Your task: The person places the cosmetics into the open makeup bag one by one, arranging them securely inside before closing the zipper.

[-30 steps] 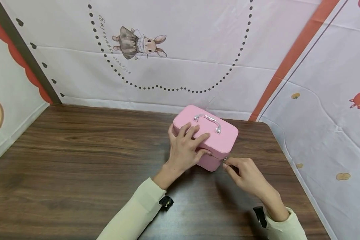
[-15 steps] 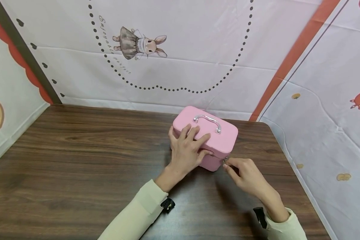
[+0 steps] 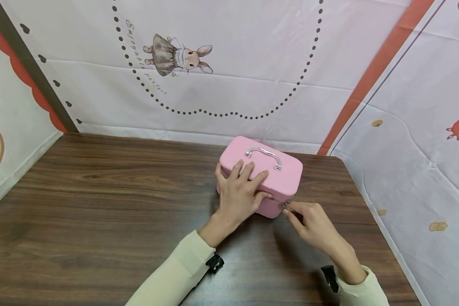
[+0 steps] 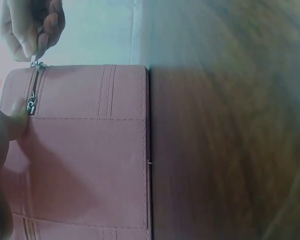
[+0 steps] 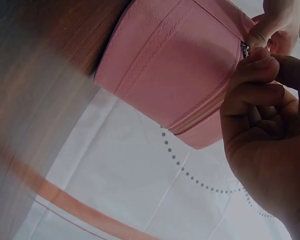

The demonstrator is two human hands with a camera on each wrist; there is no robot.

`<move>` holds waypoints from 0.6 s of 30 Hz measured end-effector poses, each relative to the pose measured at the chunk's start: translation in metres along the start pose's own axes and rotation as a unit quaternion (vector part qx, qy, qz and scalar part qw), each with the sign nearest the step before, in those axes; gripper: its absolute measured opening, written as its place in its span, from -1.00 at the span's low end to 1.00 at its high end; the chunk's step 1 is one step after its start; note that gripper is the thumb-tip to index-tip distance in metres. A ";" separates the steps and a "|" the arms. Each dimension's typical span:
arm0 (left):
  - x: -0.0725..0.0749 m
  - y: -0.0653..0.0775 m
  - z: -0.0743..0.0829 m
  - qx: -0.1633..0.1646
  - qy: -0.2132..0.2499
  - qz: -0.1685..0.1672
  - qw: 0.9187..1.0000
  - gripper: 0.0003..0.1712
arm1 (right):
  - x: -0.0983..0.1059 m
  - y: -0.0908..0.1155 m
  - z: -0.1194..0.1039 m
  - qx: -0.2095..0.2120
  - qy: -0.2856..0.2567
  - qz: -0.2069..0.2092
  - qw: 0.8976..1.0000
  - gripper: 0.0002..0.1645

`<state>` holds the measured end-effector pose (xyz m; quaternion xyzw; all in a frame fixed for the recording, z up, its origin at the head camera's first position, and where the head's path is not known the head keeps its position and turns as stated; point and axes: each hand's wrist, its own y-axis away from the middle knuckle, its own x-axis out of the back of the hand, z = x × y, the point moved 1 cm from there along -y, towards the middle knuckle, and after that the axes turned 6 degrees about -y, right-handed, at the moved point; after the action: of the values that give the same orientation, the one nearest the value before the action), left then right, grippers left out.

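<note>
A pink vanity case point(image 3: 283, 180) with a silver handle point(image 3: 267, 154) on its lid stands on the table. My left hand point(image 3: 237, 191) rests spread over the lid's front edge, its thumb on the front face by the seam. In the left wrist view, that thumb point(image 4: 17, 117) lies right beside one zipper slider point(image 4: 32, 104). My right hand point(image 3: 313, 223) is at the case's right front corner, pinching a zipper pull point(image 4: 34, 61) between thumb and forefinger. The right wrist view shows a zipper track point(image 5: 200, 114) running along the side below the lid.
The case stands toward the back right of the dark wood table point(image 3: 99, 204). A white printed cloth point(image 3: 233, 55) hangs directly behind the table, with another cloth point(image 3: 413, 178) along the right side. Each forearm has a dark wrist strap point(image 3: 215, 263).
My left hand has shifted slightly right and toward me, and the lid has tipped or slid a touch the same way. My right hand keeps its pinch at the corner, almost still.
</note>
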<state>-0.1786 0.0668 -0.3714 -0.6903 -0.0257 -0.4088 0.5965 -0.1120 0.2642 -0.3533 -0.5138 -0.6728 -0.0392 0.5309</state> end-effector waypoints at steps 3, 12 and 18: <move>0.000 0.000 0.003 0.004 -0.005 -0.002 1.000 -0.43 | -0.001 0.000 0.000 0.002 0.000 0.007 1.000 -0.57; 0.002 0.000 0.005 0.012 -0.014 -0.013 1.000 -0.39 | -0.001 -0.003 -0.002 0.006 0.006 0.008 1.000 -0.58; 0.006 -0.001 0.003 -0.001 -0.042 -0.056 0.998 -0.21 | 0.003 0.000 0.001 0.011 0.004 0.001 1.000 -0.61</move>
<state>-0.1737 0.0666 -0.3671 -0.7052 -0.0889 -0.4122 0.5701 -0.1126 0.2670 -0.3515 -0.5086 -0.6703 -0.0328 0.5394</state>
